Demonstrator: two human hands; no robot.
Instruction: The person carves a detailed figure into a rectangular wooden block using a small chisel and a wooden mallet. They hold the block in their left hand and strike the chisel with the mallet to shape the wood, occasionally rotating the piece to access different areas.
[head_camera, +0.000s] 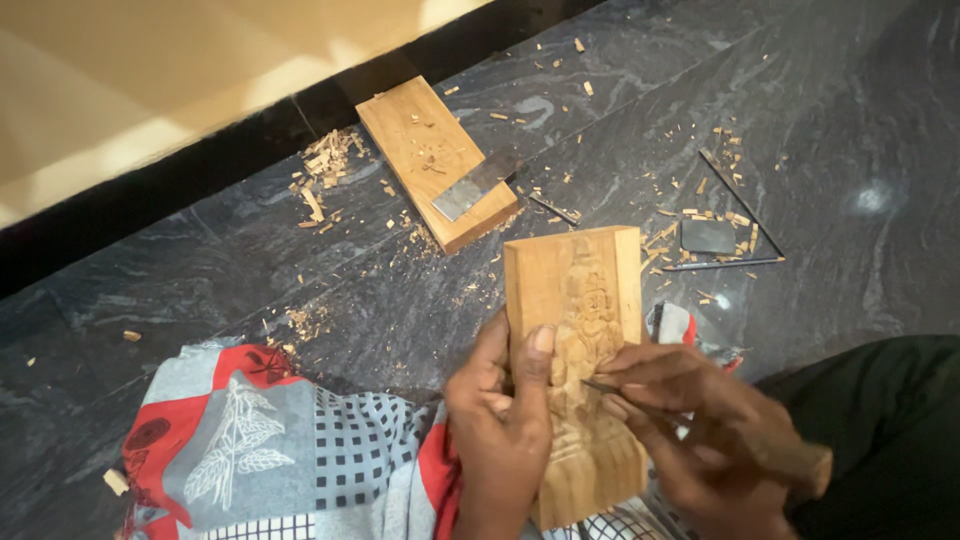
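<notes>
The left hand (500, 425) is gripping the carved wood block (580, 330), thumb pressing its face to steady it. The right hand (700, 430) is pinching 1 thin chisel (625, 398), its tip meeting the carving beside that thumb.

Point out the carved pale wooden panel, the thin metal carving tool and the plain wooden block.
carved pale wooden panel (575, 275): head view, upper uncarved face.
thin metal carving tool (612, 390): head view, slim shaft beside the fingers.
plain wooden block (420, 140): head view, top face.

Carved panel (580, 300) pale raw wood, matt; floor (820, 90) glossy dark stone; printed cloth (260, 440) soft.
</notes>
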